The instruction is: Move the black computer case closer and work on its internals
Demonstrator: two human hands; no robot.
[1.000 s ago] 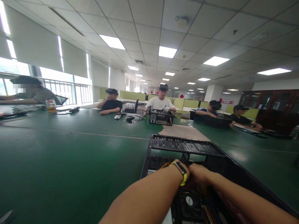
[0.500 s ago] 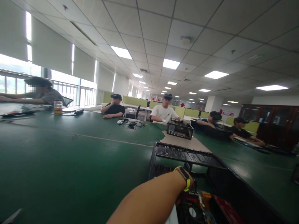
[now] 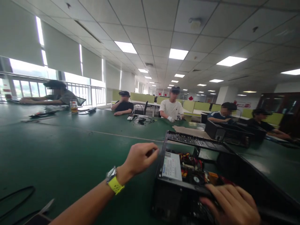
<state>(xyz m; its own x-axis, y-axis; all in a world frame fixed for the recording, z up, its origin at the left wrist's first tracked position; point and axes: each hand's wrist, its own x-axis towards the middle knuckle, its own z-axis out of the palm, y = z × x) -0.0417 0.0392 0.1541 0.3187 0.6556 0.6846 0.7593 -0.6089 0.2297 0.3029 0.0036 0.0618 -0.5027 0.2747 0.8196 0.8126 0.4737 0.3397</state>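
A black desktop computer case (image 3: 168,190) lies open on the green table, with a white-labelled power supply (image 3: 172,167), a fan (image 3: 196,179) and coloured wires (image 3: 191,159) showing inside. My right hand (image 3: 236,203) grips the near upper edge of the case, fingers over the rim and thumb on the outer side. Just left of the case, my left hand (image 3: 142,157) is raised above the table with loosely curled fingers. Nothing shows in it. A watch with a yellow strap (image 3: 115,184) is on the left wrist.
Across the table (image 3: 93,156) a person in a white shirt (image 3: 172,109) wears gloves. Another dark computer case (image 3: 227,134) stands at the far right near two seated people. Black cables (image 3: 25,190) lie at lower left. A jar (image 3: 73,106) and small items sit farther back.
My left hand has come out of the case to its left side. My right hand now appears on the near edge. The far case has shifted right, away from the white-shirted person.
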